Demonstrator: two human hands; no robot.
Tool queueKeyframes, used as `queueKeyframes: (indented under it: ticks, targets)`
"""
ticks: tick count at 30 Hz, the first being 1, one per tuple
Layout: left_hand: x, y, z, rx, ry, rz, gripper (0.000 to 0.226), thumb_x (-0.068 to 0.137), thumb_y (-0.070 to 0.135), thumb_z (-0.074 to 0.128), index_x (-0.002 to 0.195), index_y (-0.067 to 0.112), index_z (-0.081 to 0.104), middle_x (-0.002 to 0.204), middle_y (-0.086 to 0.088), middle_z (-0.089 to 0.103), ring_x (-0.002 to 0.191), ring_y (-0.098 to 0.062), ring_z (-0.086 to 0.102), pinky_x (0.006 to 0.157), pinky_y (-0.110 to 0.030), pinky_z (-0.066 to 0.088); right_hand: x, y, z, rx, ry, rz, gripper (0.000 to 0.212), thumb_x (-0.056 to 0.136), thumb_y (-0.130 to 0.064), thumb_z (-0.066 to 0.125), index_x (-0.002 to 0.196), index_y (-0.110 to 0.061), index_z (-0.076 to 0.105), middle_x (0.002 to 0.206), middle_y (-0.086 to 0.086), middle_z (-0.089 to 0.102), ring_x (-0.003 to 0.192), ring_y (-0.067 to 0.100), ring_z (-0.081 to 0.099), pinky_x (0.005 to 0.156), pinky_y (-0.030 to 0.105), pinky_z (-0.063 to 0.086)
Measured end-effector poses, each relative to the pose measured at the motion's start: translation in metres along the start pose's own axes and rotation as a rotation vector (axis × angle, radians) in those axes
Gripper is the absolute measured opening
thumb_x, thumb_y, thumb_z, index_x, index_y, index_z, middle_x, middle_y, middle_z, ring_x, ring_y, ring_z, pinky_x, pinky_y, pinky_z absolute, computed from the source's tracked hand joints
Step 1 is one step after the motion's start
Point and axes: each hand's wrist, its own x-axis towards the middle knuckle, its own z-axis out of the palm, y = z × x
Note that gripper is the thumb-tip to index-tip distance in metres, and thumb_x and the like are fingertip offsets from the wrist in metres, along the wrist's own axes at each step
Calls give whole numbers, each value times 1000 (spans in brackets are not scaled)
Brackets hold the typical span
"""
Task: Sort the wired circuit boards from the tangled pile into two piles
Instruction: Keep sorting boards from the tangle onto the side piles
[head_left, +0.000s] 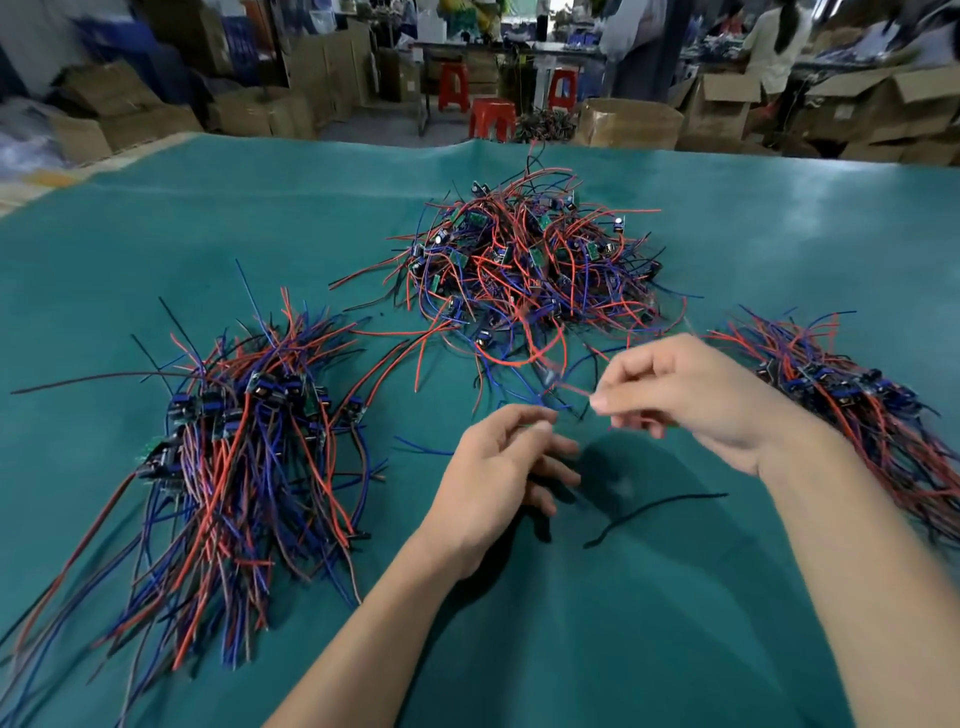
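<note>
A tangled pile (524, 265) of small circuit boards with red, blue and black wires lies at the middle back of the teal cloth. A sorted pile (244, 441) lies at the left with its wires combed toward me. Another sorted pile (852, 395) lies at the right. My left hand (498, 478) and my right hand (691, 400) hover in front of the tangled pile. Both pinch blurred wires of one wired board (550, 384) stretched between them; the board itself is smeared by motion.
The teal cloth (675, 623) covers the whole table. A loose black wire (654, 514) lies on it under my right forearm. Beyond the far edge stand red stools (493, 119), cardboard boxes (628, 124) and a person (774, 47) at another bench.
</note>
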Motion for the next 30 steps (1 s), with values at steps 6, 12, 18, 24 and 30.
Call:
queueKeyframes:
  ticks: [6,12,18,24,30]
  targets:
    - [2,3,-3,-125,-1,-38,29,103,25,50,109,-3,58,83,-14,68,62,-20,62,51,-27,52,-16,5,31,78,-323,-65,7,71,-12,76,67,-13,71,57,-1,62,51,4,51,48,15,36]
    - [2,-3,-5,-60,89,6,24,91,3,66,112,-2,55,78,-11,73,62,-23,61,60,-31,51,-15,15,34,15,-337,-75,21,74,-31,83,77,-12,78,67,1,70,62,8,59,57,20,43]
    - [-1,-5,-4,-2,35,75,17,92,3,66,109,4,65,96,-12,77,85,-19,75,58,-19,51,-3,29,35,134,285,37,25,83,-36,82,89,-15,73,73,8,75,62,16,68,53,30,48]
    - [-4,-3,-3,128,67,153,11,85,23,73,91,19,80,75,1,74,57,-6,59,44,-14,38,-2,25,36,391,320,-25,20,88,0,72,104,-11,71,86,13,78,73,16,69,59,24,54]
    - [-3,1,-9,73,102,208,18,86,25,70,90,8,76,70,5,65,47,-2,37,43,-12,29,-13,22,7,799,67,-47,46,77,-6,69,122,-9,61,99,17,76,76,19,69,63,23,54]
